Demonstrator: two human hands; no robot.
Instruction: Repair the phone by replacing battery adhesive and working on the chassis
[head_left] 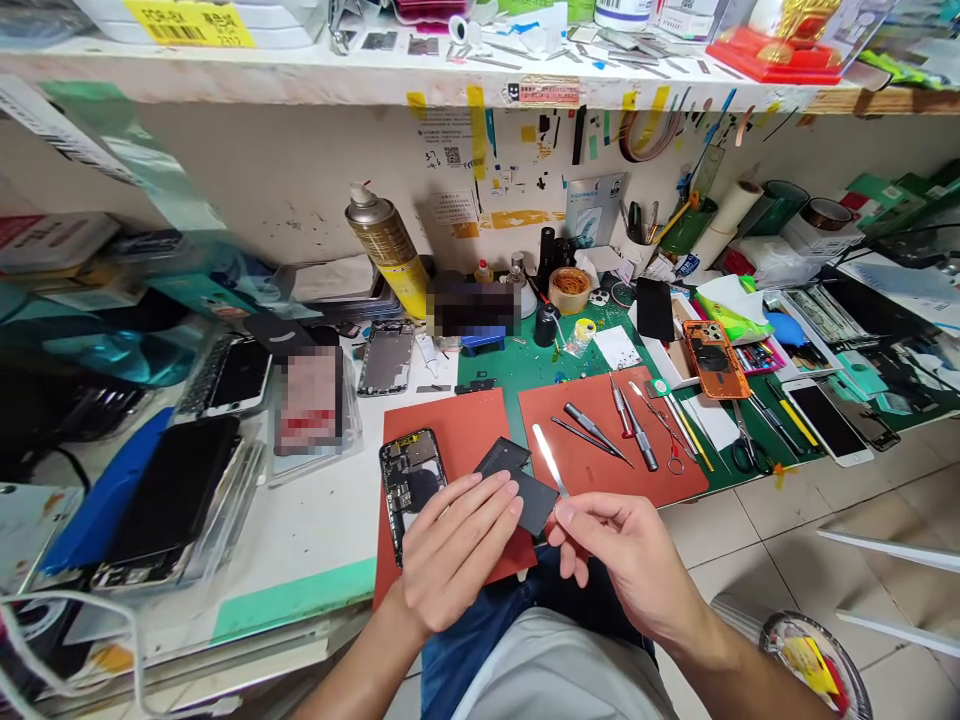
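My left hand (457, 550) lies across a black, L-shaped phone battery (538, 503), fingers together on its face and thumb hidden. At the battery's right corner, my right hand (600, 535) pinches with thumb and forefinger. What sits in that pinch is too small to make out. A thin metal pry blade (551, 455) extends up and left from near those fingertips; whether they touch it is unclear. Left of the battery, an opened phone body (411, 480) with exposed circuitry lies on a red-brown mat (472, 415), partly covered by my left hand.
On a second red-brown mat (555, 400) lie tweezers (592, 440) and screwdrivers (637, 430). Scissors (742, 450), an orange phone housing (716, 360) and a white phone (832, 420) are further right. A spray can (386, 245) stands behind. A shelf (300, 75) overhangs the bench.
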